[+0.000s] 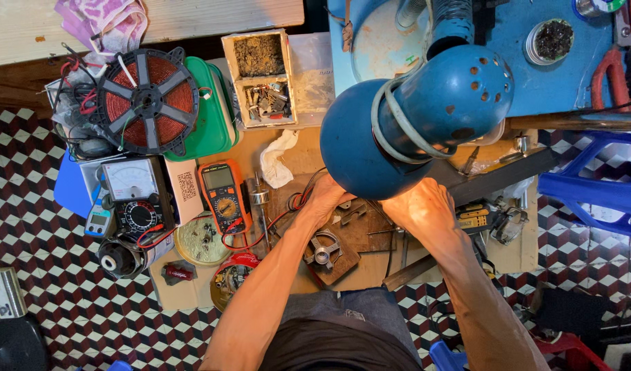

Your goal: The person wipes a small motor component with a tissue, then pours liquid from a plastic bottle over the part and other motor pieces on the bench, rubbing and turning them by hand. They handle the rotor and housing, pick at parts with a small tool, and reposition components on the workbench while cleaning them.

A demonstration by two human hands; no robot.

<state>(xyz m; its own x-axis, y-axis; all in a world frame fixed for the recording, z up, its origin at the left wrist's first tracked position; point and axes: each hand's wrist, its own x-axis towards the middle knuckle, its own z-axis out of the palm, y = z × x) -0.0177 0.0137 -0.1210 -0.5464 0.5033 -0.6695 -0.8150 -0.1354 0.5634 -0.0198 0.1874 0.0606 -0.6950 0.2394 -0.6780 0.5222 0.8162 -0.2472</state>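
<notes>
A blue desk lamp shade (398, 130) hangs over the work spot and hides my fingertips. My left hand (327, 197) reaches under the shade's left edge, above a dark metal plate (360, 230) on the cardboard. My right hand (422, 209) is lit by the lamp, just right of the left one, near a long dark metal bar (494, 180). What either hand holds is hidden by the shade. A round metal part (322, 251) lies on a small wooden block below my left wrist.
An orange multimeter (223, 197) with red leads, an analog meter (132, 189), a copper coil disc (148, 99), a green case (209, 120) and a box of small parts (262, 79) lie to the left. A blue plastic stool (593, 182) stands at the right on the checkered floor.
</notes>
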